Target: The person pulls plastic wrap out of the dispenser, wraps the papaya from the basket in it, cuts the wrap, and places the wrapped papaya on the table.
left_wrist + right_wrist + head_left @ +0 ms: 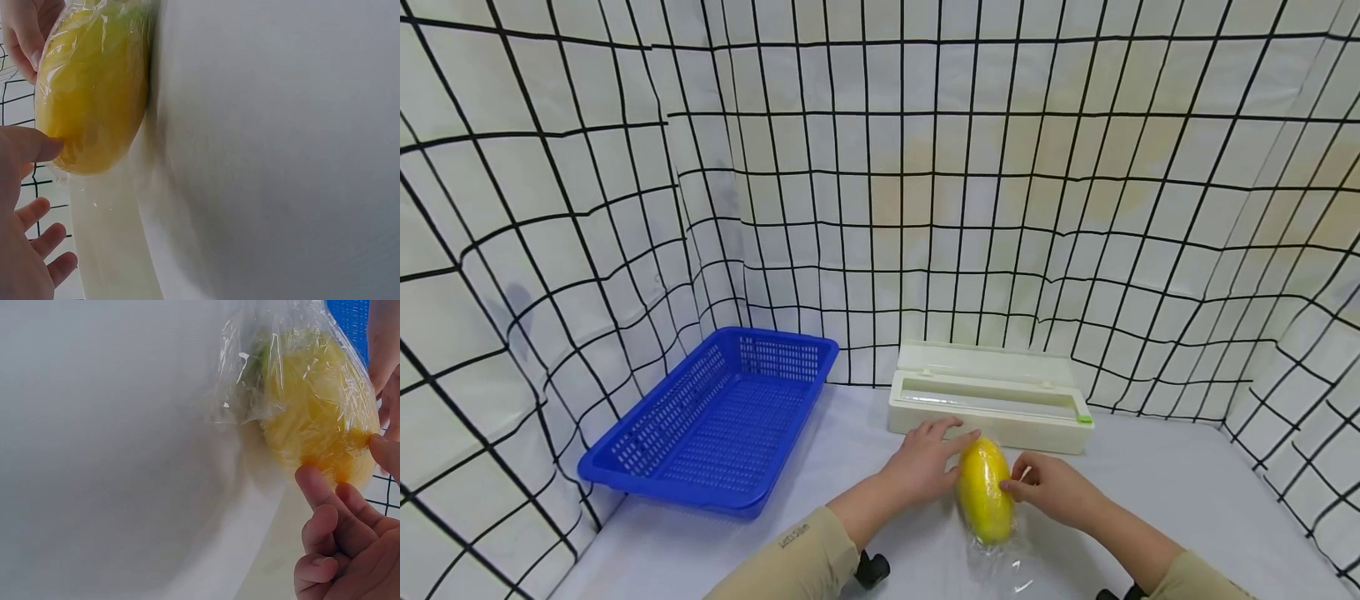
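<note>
A yellow oblong fruit (985, 492), greenish at its near end, is wrapped in clear plastic film (244, 369) that bunches loosely past that end. My left hand (921, 462) is at the fruit's left and far end, its thumb (47, 149) touching the wrapped skin while the other visible fingers spread apart. On the opposite side, my right hand (1056, 487) holds the fruit between thumb and bent fingers (315, 484). Just behind stands a long white cling-film dispenser (985, 423), lid (985, 362) raised, a film roll inside.
To the left stands a blue plastic basket (700, 433) with perforated sides. White cloth covers the table (1180, 492). A black wire grid (925, 225) with white sheeting behind it encloses the back and both sides.
</note>
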`<state>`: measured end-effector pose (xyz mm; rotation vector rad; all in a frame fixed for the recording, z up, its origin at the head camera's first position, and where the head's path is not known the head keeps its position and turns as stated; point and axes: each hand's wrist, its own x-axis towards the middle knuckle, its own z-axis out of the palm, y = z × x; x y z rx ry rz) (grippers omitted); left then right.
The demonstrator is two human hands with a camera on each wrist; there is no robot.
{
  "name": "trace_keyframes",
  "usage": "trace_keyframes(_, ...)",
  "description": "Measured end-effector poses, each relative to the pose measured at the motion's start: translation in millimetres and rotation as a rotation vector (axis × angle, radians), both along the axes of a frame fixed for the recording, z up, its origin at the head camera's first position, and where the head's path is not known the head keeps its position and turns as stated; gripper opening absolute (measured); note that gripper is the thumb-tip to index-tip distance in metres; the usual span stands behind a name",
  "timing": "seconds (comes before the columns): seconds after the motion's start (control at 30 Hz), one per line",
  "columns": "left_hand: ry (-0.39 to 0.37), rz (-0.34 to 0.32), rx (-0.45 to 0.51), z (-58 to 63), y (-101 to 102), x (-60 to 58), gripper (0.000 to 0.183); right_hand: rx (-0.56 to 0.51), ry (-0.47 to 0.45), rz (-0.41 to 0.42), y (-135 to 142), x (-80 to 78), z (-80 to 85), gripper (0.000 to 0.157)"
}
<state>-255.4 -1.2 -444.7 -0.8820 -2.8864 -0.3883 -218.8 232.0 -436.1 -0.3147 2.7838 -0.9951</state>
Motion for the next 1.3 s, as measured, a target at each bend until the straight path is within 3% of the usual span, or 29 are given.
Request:
trace_keyframes(0.17, 0.031, -0.032, 0.012, 3.6, -2.4, 6.8, 0.058, 0.0, -0.051, -0.029, 5.5, -0.7, -2.8, 0.031)
trace_keyframes(0.23, 0.053, -0.097, 0.013, 6.3, -5.3, 12.2, 0.054, -0.003, -0.07, -0.011, 10.1, -0.9, -3.1, 0.031)
trace_keyframes(0.33, 0.091, -0.257, 0.0, 8.7, -10.1, 21.8, 0.048, -0.018, -0.097, 0.043, 20.9, 0.0, -3.4, 0.028)
trace_keyframes(0.4, 0.098, -0.368, -0.029, 8.6, -12.2, 28.0, 0.044, -0.018, -0.096, 0.101, 29.4, 2.0, -2.6, 0.026)
trace_keyframes(0.5, 0.087, -0.497, -0.087, 8.1, -12.8, 36.0, 0.039, 0.065, -0.031, 0.232, 41.4, 7.9, -1.4, 0.02)
trace_keyframes(0.67, 0.131, -0.594, -0.209, 8.0, -8.7, 47.0, 0.042, 0.349, 0.202, 0.484, 52.2, 18.4, -1.4, 0.031)
trace_keyframes(0.83, 0.191, -0.627, -0.293, 7.0, -3.3, 50.9, 0.043, 0.532, 0.566, 0.727, 56.0, 20.6, -7.8, 0.041)
trace_keyframes(0.93, 0.221, -0.62, -0.337, 4.7, -0.3, 49.5, 0.04, 0.552, 0.804, 0.84, 53.8, 19.7, -13.8, 0.047)
trace_keyframes(1.0, 0.253, -0.607, -0.354, 2.6, 1.6, 47.5, 0.039, 0.53, 0.906, 0.883, 51.1, 19.1, -18.2, 0.05)
trace_keyframes(1.13, 0.276, -0.576, -0.345, 0.3, 4.3, 43.5, 0.033, 0.493, 0.965, 0.917, 45.6, 17.1, -25.8, 0.044)
trace_keyframes(1.3, 0.23, -0.55, -0.31, 0.8, 4.9, 42.2, 0.024, 0.517, 0.92, 0.916, 43.1, 16.4, -28.7, 0.019)
